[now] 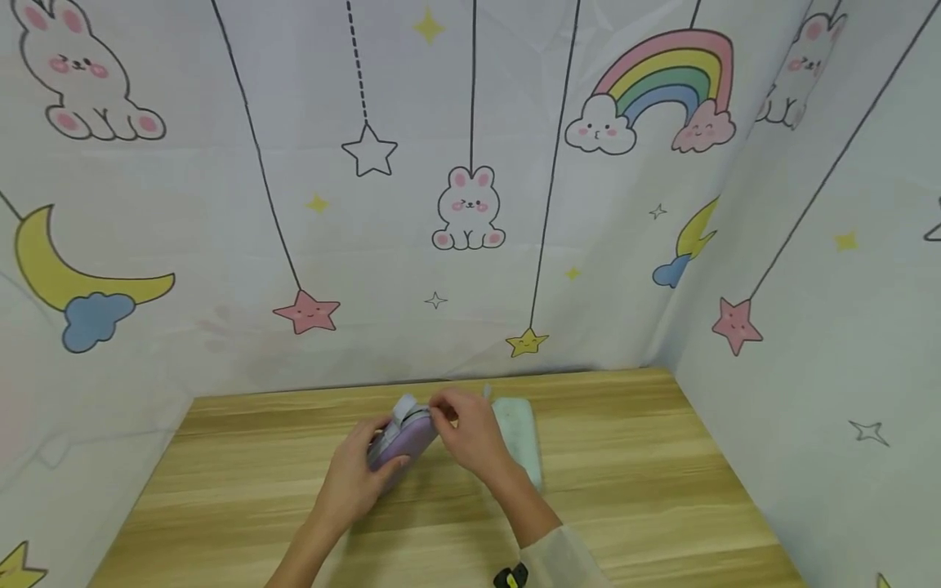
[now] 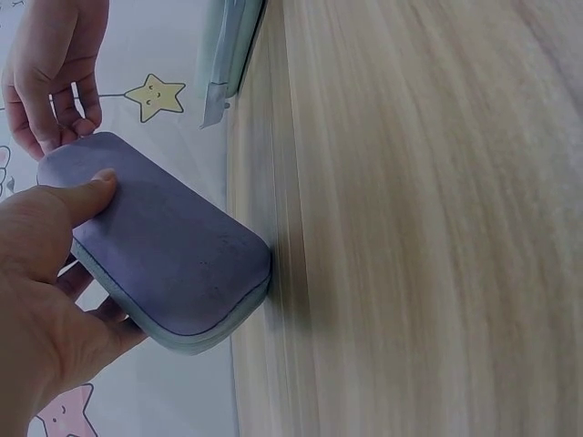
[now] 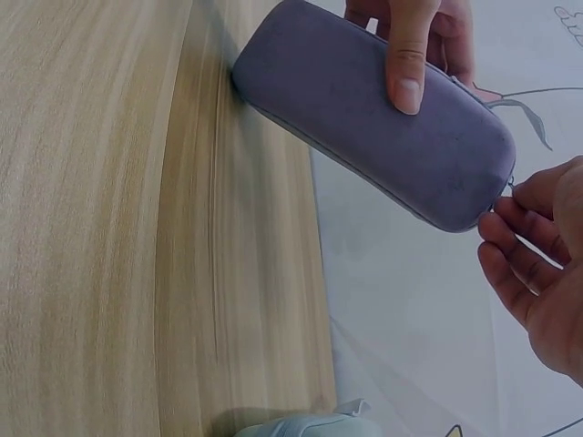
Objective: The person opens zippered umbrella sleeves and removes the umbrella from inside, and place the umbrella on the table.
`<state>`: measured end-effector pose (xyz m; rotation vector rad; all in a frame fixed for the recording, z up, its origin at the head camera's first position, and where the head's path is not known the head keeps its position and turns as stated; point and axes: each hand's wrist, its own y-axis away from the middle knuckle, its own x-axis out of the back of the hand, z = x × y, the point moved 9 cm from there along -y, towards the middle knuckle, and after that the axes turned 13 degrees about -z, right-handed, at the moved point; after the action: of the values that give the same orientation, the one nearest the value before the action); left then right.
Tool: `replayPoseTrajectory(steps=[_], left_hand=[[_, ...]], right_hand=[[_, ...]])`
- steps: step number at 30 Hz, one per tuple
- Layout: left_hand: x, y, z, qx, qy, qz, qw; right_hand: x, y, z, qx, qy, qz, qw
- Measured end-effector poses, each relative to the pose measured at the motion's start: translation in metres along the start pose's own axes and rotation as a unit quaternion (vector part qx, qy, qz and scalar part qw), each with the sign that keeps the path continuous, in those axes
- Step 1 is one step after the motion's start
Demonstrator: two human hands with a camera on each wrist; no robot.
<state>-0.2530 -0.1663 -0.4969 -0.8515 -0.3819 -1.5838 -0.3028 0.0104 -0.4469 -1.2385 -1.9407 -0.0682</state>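
A purple zippered pencil case is held tilted over the wooden table, its lower end down at the tabletop. My left hand grips it by the side, thumb across the purple face and fingers behind, as the left wrist view shows. At its upper end my right hand pinches the zipper pull, fingertips right at the corner. A grey strap sticks up from the case's edge. The right wrist view shows the smooth purple face and my left thumb on it.
A mint-green case lies on the wooden table just right of the purple one, partly behind my right forearm. Printed cloth walls rise at the table's back and sides. A black and yellow item is at my right sleeve.
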Motion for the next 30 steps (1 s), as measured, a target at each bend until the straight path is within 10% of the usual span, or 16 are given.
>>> replayPoseTrajectory(steps=[30], left_hand=[[-0.001, 0.0011, -0.0059, 0.001, 0.008, 0.001, 1.0]], right_hand=[[-0.0031, -0.0004, 0.0058, 0.001, 0.003, 0.016, 0.9999]])
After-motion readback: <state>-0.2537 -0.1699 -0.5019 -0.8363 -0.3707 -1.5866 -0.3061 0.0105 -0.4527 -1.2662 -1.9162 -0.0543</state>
